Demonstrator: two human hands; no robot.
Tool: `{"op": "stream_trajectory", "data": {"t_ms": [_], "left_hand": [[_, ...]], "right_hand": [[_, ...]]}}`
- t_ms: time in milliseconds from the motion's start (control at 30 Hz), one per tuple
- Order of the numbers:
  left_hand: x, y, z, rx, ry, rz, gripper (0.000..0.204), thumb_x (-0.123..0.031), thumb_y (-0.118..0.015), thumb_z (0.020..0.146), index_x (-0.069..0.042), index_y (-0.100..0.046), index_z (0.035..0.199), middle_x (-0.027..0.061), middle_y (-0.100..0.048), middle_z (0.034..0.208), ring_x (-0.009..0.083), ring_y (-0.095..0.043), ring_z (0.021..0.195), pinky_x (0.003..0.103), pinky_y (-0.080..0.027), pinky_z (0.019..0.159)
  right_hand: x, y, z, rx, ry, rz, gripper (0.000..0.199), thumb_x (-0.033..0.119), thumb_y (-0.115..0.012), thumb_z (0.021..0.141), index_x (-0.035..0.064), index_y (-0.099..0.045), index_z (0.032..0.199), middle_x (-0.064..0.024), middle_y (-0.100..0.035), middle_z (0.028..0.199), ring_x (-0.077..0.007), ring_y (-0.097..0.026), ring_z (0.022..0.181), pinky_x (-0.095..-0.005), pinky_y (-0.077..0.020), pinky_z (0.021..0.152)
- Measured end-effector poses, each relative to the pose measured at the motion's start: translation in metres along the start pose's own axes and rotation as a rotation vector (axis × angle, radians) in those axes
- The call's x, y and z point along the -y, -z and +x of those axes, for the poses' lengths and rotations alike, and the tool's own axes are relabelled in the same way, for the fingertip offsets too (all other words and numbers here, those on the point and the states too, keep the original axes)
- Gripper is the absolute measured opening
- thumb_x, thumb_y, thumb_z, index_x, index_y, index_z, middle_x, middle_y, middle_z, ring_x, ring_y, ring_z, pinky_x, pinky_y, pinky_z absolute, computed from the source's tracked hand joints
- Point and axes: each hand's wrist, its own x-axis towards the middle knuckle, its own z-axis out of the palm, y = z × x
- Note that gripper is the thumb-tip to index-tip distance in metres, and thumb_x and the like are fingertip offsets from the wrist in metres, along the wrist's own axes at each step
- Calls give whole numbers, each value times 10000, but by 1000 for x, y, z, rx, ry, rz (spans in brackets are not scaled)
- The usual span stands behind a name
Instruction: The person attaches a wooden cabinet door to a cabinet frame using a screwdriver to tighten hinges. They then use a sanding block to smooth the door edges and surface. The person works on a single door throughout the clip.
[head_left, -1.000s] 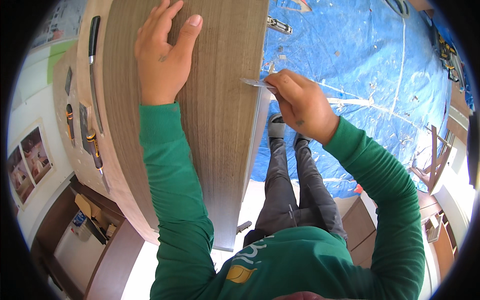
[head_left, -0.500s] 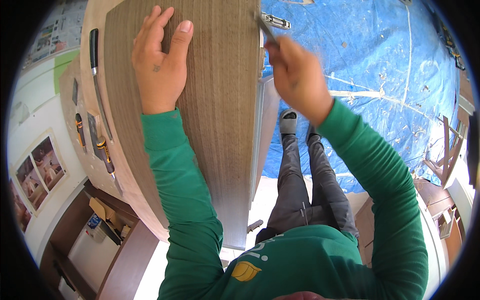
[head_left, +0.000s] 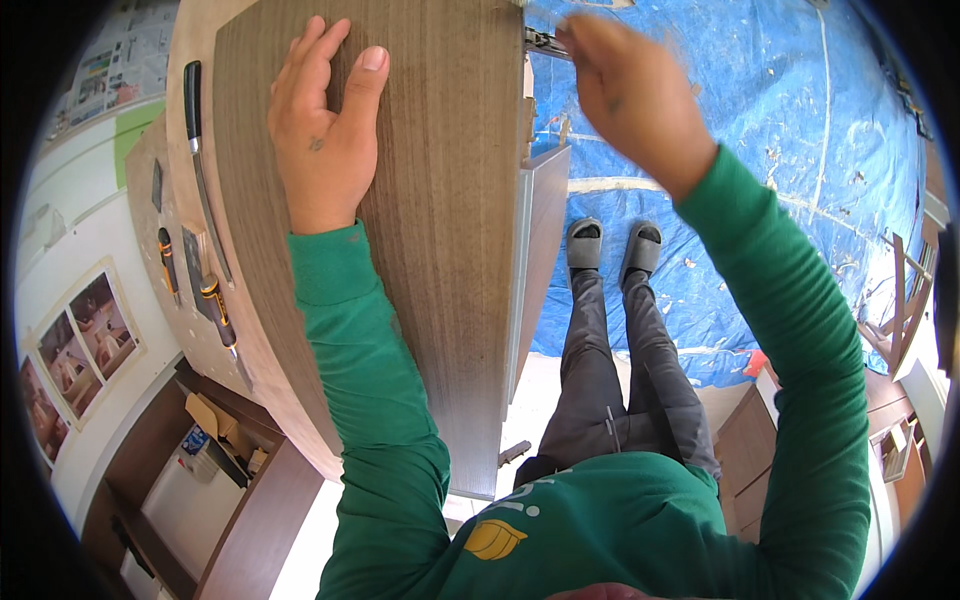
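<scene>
A brown wood-grain panel (head_left: 440, 250) lies before me. My left hand (head_left: 328, 150) rests flat on its far part, fingers and thumb spread. My right hand (head_left: 640, 105) is closed beyond the panel's right edge, smeared by motion. The thin dark flat tool it gripped in the earlier frame is now almost wholly hidden by the fist, so its kind cannot be made out. A metal cabinet hinge (head_left: 547, 43) sticks out from the panel's right side, just left of my right fingers and partly covered by them.
Left of the panel lie a long black-handled knife (head_left: 192, 105) and yellow-and-black screwdrivers (head_left: 218, 312) on a pale board. A blue sheet (head_left: 740, 120) covers the floor at right. A brown open cabinet (head_left: 250, 525) with odds and ends stands lower left. Wood scraps lie far right.
My right hand has moved right and slightly away from the panel's edge, taking the dark tool mostly out of sight. My left hand stays in place on the panel. My feet show more fully.
</scene>
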Motion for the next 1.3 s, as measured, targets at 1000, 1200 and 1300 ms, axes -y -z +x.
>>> {"op": "stream_trajectory", "data": {"t_ms": [1000, 1200, 1300], "left_hand": [[-15, 5, -3, 50, 117, -30, 542, -459, -633, 1018, -89, -629, 1414, 133, -472, 1608, 307, -419, 1496, 414, -341, 1213], [-23, 7, -4, 76, 108, 54, 568, -419, -608, 1025, -30, -584, 1438, 190, -481, 1584, 369, -419, 1486, 490, -317, 1224], [-25, 11, -4, 95, 103, 103, 582, -421, -589, 1040, 4, -576, 1438, 206, -471, 1589, 381, -399, 1495, 483, -311, 1232]], "right_hand": [[2, 18, -1, 87, -140, 133, 121, 122, -610, 1002, 24, -642, 1067, -225, -608, 845, -433, -592, 761, -480, -492, 651], [49, -5, -77, 154, -24, 240, 286, -16, -621, 851, 32, -633, 1132, -170, -628, 970, -401, -644, 868, -477, -550, 734], [87, 1, -137, 269, 187, 342, 337, -14, -638, 758, 21, -636, 1093, -129, -599, 914, -342, -630, 844, -460, -553, 758]]}}
